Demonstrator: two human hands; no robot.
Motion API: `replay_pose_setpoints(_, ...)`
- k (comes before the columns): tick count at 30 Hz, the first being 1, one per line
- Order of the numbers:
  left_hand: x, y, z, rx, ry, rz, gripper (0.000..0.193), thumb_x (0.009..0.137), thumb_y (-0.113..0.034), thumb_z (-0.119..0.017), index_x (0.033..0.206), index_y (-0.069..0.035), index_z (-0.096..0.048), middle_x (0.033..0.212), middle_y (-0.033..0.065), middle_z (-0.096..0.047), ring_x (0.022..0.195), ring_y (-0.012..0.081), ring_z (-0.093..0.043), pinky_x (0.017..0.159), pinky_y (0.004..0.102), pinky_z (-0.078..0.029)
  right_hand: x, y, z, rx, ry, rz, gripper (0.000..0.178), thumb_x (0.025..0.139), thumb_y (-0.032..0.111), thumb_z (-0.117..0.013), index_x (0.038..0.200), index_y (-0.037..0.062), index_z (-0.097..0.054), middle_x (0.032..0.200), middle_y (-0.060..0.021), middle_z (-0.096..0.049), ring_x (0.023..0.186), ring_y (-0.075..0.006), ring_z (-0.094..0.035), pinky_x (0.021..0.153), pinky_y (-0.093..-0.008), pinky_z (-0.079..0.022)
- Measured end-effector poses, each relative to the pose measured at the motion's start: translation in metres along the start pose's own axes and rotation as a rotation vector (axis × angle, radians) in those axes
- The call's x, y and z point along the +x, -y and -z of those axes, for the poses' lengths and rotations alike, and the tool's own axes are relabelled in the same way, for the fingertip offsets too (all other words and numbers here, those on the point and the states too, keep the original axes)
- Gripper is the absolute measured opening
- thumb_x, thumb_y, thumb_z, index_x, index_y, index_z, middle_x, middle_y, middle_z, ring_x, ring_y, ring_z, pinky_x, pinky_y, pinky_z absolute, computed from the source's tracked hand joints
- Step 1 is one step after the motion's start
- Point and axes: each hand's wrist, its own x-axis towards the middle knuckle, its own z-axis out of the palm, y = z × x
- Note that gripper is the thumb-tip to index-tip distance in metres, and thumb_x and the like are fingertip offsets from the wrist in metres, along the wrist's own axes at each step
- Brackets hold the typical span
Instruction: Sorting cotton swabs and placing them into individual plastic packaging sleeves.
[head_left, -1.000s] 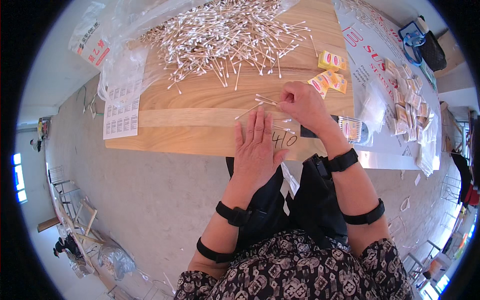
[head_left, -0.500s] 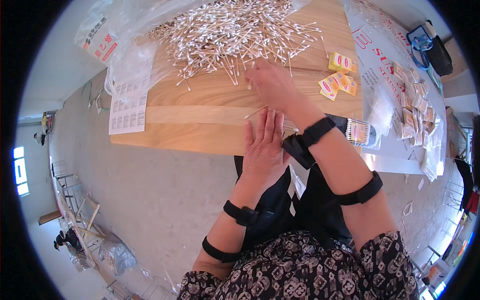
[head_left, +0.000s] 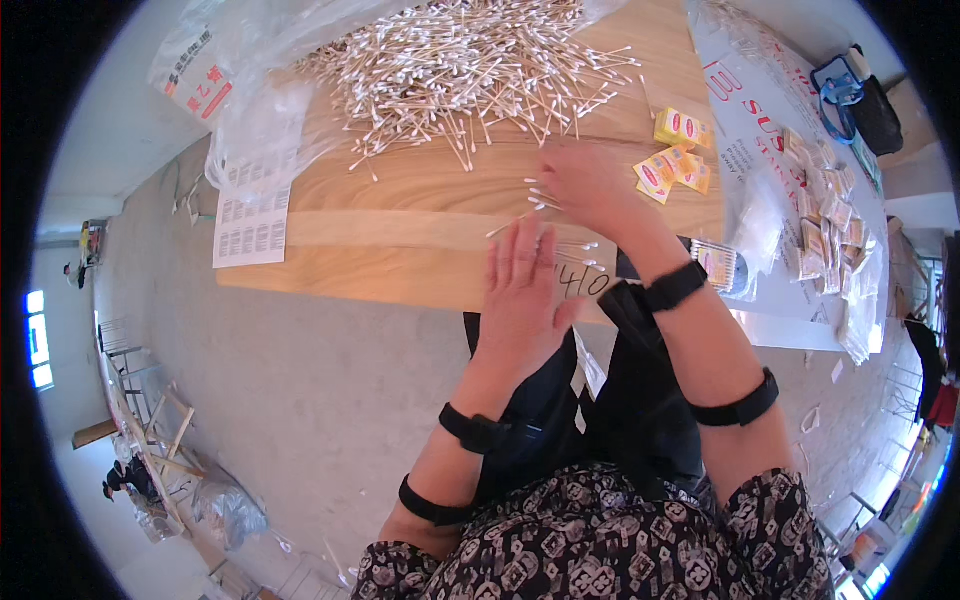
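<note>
Pretty sure this is some bare-bones workshop, not a home: unfinished-looking grey concrete floor point(head_left: 320, 400), plain white wall point(head_left: 75, 345), and a big wood-grain tabletop point(head_left: 400, 225) with a huge loose heap of white-tipped wooden cotton swabs point(head_left: 450, 85) on it. There's also a pile of small clear-wrapped packs point(head_left: 830, 215) to the right, plus a bulging translucent plastic sack point(head_left: 228, 508) on the left near a person in dark clothing point(head_left: 130, 478).
</note>
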Motion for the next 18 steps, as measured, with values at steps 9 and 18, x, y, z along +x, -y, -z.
replay_pose_setpoints(9, 0.028, 0.037, 0.027, -0.036, -0.305, 0.175, 0.022, 0.076, 0.002, -0.062, 0.097, -0.004, -0.060, 0.101, 0.0122, -0.058, 0.100, 0.0365, -0.051, 0.088, 0.0460, -0.041, -0.080, 0.027, 0.007, 0.108, -0.265, -0.174, 0.062, 0.068, 0.030, -0.079, 0.117, -0.0006, -0.056, 0.122, -0.0157, -0.051, 0.115, -0.0349, -0.048, 0.096, -0.0445, -0.040)
replay_pose_setpoints(18, 0.051, 0.069, 0.031, 0.126, -0.251, 0.203, 0.011, 0.076, 0.001, -0.061, 0.085, -0.004, -0.056, 0.091, 0.0140, -0.057, 0.091, 0.0366, -0.053, 0.080, 0.0459, -0.042, -0.077, 0.021, 0.008, 0.175, -0.210, -0.117, 0.049, 0.068, 0.025, -0.078, 0.108, 0.0033, -0.060, 0.118, -0.0126, -0.051, 0.115, -0.0324, -0.047, 0.095, -0.0444, -0.038)
